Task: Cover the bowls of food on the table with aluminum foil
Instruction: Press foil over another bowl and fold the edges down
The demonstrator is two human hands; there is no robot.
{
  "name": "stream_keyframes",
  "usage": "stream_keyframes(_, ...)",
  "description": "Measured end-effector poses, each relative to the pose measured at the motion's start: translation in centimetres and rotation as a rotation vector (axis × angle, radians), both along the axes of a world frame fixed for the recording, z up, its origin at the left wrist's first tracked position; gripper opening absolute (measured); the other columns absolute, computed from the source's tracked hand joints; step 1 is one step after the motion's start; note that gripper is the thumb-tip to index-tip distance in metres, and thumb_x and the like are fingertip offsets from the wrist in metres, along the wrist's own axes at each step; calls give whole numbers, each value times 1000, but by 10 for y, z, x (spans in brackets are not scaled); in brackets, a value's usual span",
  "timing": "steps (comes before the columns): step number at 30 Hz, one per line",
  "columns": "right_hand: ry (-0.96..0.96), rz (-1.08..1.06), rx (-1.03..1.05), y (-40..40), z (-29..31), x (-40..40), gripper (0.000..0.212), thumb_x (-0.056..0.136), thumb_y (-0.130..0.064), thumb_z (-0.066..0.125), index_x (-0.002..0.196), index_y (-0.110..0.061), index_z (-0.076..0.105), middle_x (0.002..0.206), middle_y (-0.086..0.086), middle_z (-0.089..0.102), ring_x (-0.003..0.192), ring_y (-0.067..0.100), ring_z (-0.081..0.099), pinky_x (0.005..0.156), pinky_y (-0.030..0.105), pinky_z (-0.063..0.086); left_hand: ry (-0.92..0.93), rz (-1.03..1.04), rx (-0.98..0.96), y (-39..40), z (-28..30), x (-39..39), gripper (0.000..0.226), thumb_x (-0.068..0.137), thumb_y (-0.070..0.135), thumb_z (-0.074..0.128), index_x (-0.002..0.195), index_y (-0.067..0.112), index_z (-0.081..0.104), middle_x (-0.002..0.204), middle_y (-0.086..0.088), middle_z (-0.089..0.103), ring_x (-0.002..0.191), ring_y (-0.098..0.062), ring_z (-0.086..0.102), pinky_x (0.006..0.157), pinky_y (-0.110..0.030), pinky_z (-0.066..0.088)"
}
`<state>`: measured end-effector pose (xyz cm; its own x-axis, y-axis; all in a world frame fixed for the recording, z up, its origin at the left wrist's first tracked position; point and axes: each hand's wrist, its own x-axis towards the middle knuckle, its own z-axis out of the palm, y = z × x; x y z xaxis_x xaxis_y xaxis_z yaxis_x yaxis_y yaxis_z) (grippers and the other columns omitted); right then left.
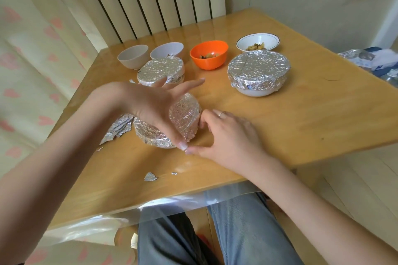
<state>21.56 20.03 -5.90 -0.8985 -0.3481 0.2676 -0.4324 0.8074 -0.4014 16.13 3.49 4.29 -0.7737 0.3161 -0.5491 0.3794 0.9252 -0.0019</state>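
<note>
Four bowls are already wearing foil on the wooden table (301, 118): a large white bowl (258, 75) at right with foil crimped over its rim, a foil-covered bowl (161, 70) in the middle row, a low covered bowl (148, 133) near the front edge, and the small foil-wrapped bowl (184, 117) now being handled, tilted and leaning against that low one. Four are sitting uncovered along the back: a pale bowl (133, 56) that looks empty, a second white bowl (167, 49) half hidden behind the covered one, an orange bowl (209, 54) with food showing, and a rimmed white dish (258, 42) with food. By my reckoning the job is running roughly half done, with at least the orange bowl and the rimmed dish waiting. Spare foil (117, 129) is lying at left, and torn scraps (150, 177) are lying near the front edge.

Left hand (150, 109) is reaching over the small wrapped bowl, fingers spread wide and mostly off it, thumb pressing down at its near lower edge; more steadying than gripping. Right hand (224, 135), ring on one finger, is curling loosely beside the bowl, fingertips touching the foil on its right side and thumb meeting the left thumb at the bottom. Neither hand is closing around anything; both look to be smoothing the wrap.
</note>
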Motion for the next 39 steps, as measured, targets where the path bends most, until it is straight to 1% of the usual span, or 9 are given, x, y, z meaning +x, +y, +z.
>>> stream_keyframes(2,53,-38,-67,-4,-5,1,46,73,-66,62,90,-27,44,87,-13,47,94,14,55,70,30,33,-5,-59,-32,-5,1,-2,130,44,63,86,135,70,-6,159,22,-13,147,-14,-22,118,-53,7)
stream_keyframes(5,56,-17,-138,-4,-7,-3,39,76,-58,67,86,-24,50,80,-12,47,83,15,56,63,28,31,-35,-105,-2,-5,-5,-9,114,44,55,92,128,66,16,149,13,14,144,-23,20,114,-47,30)
stream_keyframes(7,44,16,-143,0,-5,-8,34,77,-54,67,82,-25,49,78,-13,49,78,13,55,60,27,32,-45,-122,-5,-3,-7,-15,112,41,56,92,124,62,18,139,9,23,132,-20,33,108,-43,37)
stream_keyframes(13,-42,43,-198,6,2,-25,28,71,-48,76,72,-25,60,65,-14,51,68,6,46,59,27,36,-17,-142,-71,1,-11,-19,111,48,52,93,123,62,11,141,9,15,133,-23,25,107,-45,36)
stream_keyframes(19,-37,-6,1,13,26,-54,41,55,-56,80,62,-23,56,67,-9,60,73,13,53,64,28,35,-26,-103,-46,1,-12,-15,112,26,68,78,118,67,14,135,7,19,128,-23,25,106,-50,37)
stream_keyframes(22,-50,38,36,9,30,-63,45,50,-58,82,61,-23,56,64,-9,58,70,12,50,65,29,34,-29,-107,-34,1,-13,-16,108,37,59,87,119,65,17,136,7,20,129,-23,23,106,-50,36)
stream_keyframes(29,-110,86,-99,21,17,-51,50,53,-69,74,78,-29,56,66,-15,60,60,-3,50,60,25,42,-21,-111,-41,1,-12,-16,109,50,49,93,122,64,12,133,11,17,128,-21,22,106,-47,35)
stream_keyframes(34,4,6,-179,14,22,-51,57,51,-61,79,77,-25,45,61,-14,50,59,-3,45,53,24,32,11,-102,-27,1,-14,-13,105,54,45,91,122,62,14,130,13,16,126,-20,22,100,-39,36)
stream_keyframes(39,-31,-8,-145,19,14,-42,43,66,-62,71,82,-29,48,68,-13,50,67,4,48,55,28,33,16,-16,-44,1,-13,-10,104,52,57,88,125,60,15,134,7,21,125,-26,30,104,-47,38)
